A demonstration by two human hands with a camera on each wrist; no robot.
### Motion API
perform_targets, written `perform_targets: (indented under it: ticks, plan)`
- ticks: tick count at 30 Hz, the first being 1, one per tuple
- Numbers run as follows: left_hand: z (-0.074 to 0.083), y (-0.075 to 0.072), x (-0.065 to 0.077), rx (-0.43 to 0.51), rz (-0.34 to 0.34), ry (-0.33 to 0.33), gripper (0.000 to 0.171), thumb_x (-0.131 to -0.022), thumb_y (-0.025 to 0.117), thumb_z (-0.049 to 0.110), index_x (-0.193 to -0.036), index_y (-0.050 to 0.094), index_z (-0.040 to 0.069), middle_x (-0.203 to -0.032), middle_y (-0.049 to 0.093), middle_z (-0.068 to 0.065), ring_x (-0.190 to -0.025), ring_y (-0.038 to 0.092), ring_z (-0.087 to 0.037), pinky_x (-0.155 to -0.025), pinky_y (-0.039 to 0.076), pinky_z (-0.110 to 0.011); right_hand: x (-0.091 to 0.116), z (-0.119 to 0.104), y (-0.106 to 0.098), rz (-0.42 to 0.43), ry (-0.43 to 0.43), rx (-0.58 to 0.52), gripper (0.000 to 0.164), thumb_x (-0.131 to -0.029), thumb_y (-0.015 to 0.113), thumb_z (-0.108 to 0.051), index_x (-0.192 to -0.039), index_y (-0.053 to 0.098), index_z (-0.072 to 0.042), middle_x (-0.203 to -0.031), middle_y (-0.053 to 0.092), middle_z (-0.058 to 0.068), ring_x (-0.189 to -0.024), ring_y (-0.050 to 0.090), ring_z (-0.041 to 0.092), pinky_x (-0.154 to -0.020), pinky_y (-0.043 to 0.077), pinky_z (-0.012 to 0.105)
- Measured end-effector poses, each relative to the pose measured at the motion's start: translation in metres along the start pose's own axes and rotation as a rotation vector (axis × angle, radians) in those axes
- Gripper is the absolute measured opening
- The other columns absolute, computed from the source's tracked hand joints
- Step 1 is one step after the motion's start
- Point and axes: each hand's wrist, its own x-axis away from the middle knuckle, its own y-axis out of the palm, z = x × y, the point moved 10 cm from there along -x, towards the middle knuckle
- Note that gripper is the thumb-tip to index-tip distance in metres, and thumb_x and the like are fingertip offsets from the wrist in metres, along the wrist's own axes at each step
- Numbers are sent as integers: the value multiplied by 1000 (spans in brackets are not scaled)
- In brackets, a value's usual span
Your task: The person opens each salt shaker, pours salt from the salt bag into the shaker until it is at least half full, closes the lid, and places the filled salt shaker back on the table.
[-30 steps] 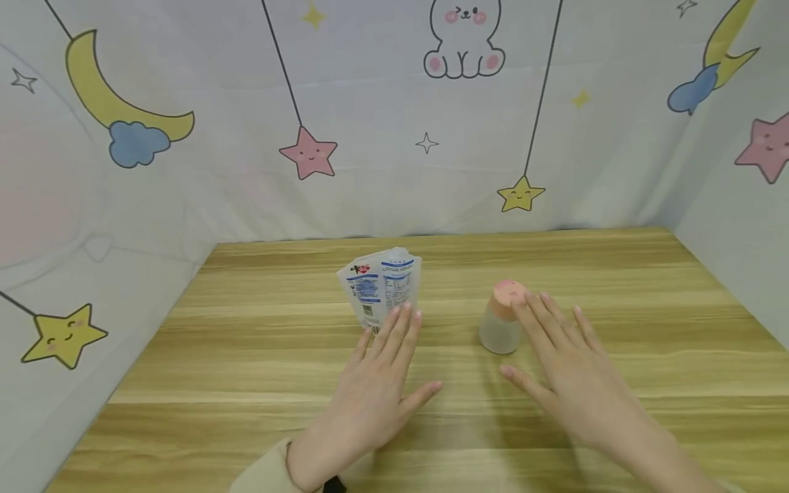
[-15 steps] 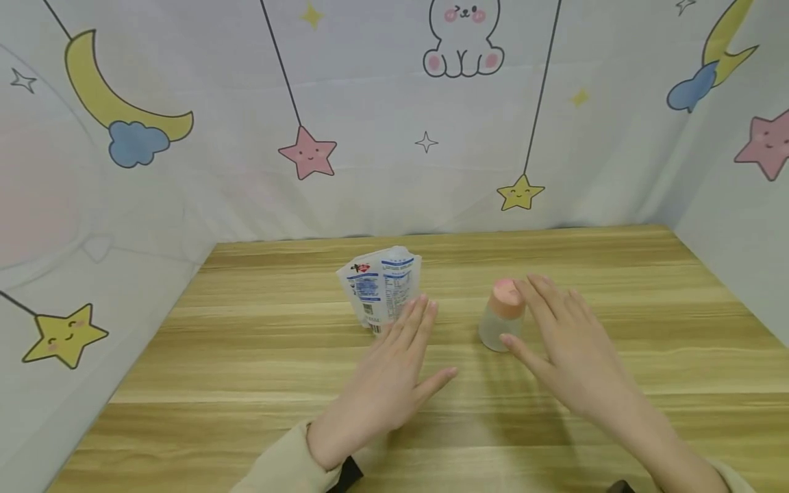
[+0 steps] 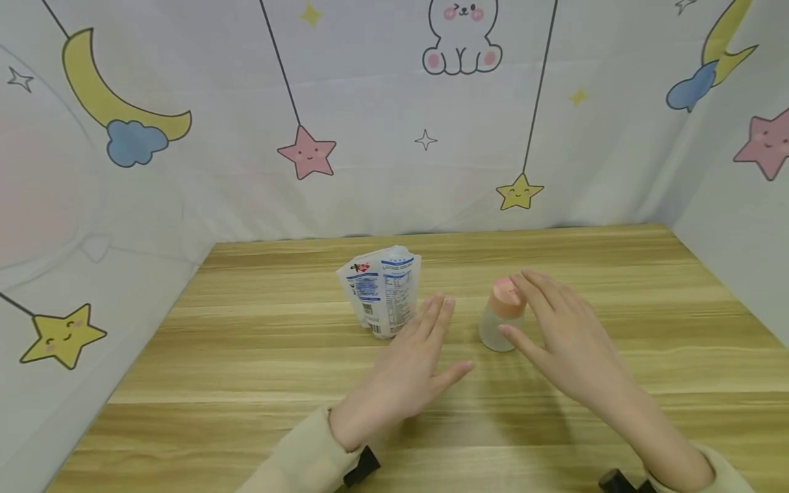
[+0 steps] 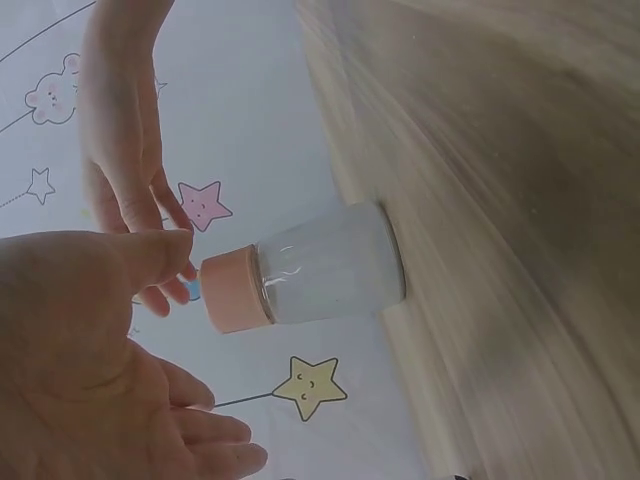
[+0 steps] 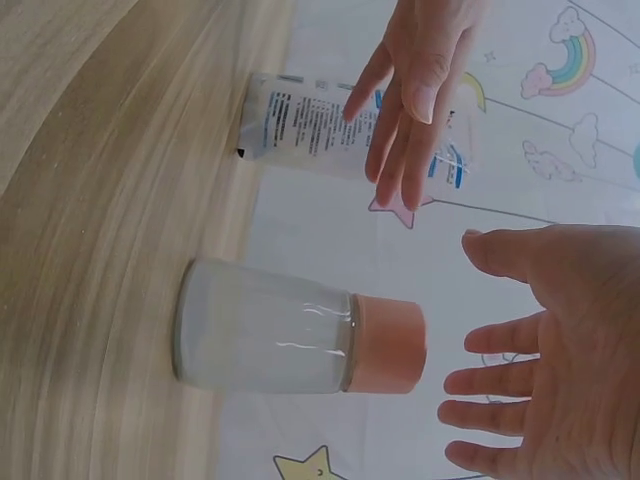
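A frosted bottle [image 3: 496, 330] with an orange-pink cap [image 3: 507, 292] stands upright on the wooden table. My right hand [image 3: 573, 342] hovers beside the cap, fingers relaxed and thumb apart; the right wrist view shows a gap between its fingertips and the cap [image 5: 388, 345]. Left of the bottle, my left hand [image 3: 409, 370] reaches forward with straight fingers, its thumb pointing toward the bottle. Behind those fingers stands a white pouch [image 3: 382, 287] with blue print, its lower right part hidden in the head view. Neither hand holds anything.
The wooden table [image 3: 259, 370] ends at a white cloth backdrop [image 3: 370, 198] printed with stars, moons and a bear. More of the same cloth hangs at both sides. Dark wrist straps [image 3: 362, 467] show at the sleeves.
My left hand has moved right, away from the pouch and toward the bottle. My right hand has shifted slightly forward, its thumb rising nearer the bottle's side. Bottle and pouch stay put.
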Motion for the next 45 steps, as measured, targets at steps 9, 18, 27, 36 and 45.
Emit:
perform_targets:
  ticks: [9,18,27,36,45]
  plan:
    - [3,5,-12,35,-13,2,84,-96,44,56,-155,3,14,-162,3,-8,-151,8,-26,-119,20,-47,-6,2,4,14,-12,-8,70,-90,65,-37,-145,37,-3,-146,43,19,-130,43,42,-103,35,63]
    - [1,13,-21,76,-25,3,84,-95,49,52,-155,5,12,-162,5,-9,-150,11,-28,-118,22,-48,-10,2,4,60,-40,-25,64,-88,68,-31,-140,43,-2,-139,51,19,-126,47,40,-103,37,59]
    - [1,20,-35,164,-61,6,83,-95,51,51,-155,8,10,-162,9,-11,-149,16,-26,-118,25,-44,-14,6,7,80,-40,-42,61,-88,69,-28,-138,46,-1,-134,54,20,-123,49,40,-101,38,58]
    - [-1,27,-53,296,-108,-22,83,-95,54,48,-155,9,12,-162,11,-7,-149,19,-25,-119,22,-43,-20,13,14,42,22,-109,57,-91,66,-29,-137,47,-2,-132,54,19,-123,49,39,-102,38,58]
    - [-2,34,-64,404,-149,-16,82,-94,58,41,-155,12,9,-161,16,-10,-148,21,-25,-119,22,-42,-23,16,21,-5,79,-150,58,-93,62,-35,-139,45,-4,-135,53,19,-126,47,39,-97,41,60]
